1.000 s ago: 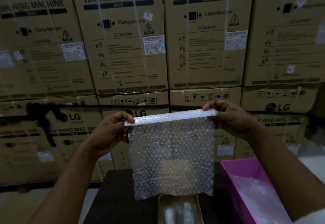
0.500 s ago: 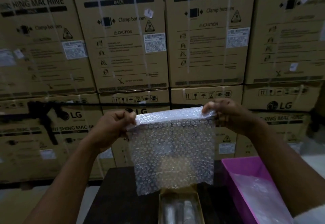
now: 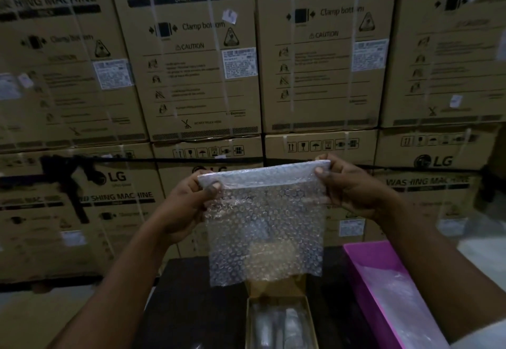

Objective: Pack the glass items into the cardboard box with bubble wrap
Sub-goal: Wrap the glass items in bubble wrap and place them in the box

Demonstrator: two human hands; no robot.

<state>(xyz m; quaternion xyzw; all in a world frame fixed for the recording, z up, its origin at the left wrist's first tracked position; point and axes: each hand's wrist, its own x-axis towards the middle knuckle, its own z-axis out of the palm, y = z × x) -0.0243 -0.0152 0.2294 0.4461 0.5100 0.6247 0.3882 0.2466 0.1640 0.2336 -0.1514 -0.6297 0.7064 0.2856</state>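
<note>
Since the earlier frames the top edge of the bubble wrap (image 3: 264,222) has been folded over toward the person, so a flat band now runs between the two hands where a thin rolled edge stood before. My reading is that the sheet is being doubled or shaped into a pad before it goes down over the glass.

Left hand (image 3: 189,203) pinches the sheet's upper left corner, thumb in front and fingers curled behind. Right hand (image 3: 347,184) pinches the upper right corner the same way, thumb on the near face. Both hands are raised at one height, well apart, with the sheet stretched between them and hanging freely below. Both forearms reach up and forward from the lower corners of the view.

Below the hands, under the sheet's lower edge, the cardboard box (image 3: 247,321) stands open on the dark bench (image 3: 191,307), with glass items (image 3: 276,326) lying inside; how many is hard to tell. Below the right hand sits a pink bin (image 3: 364,261) holding more clear wrap.
</note>
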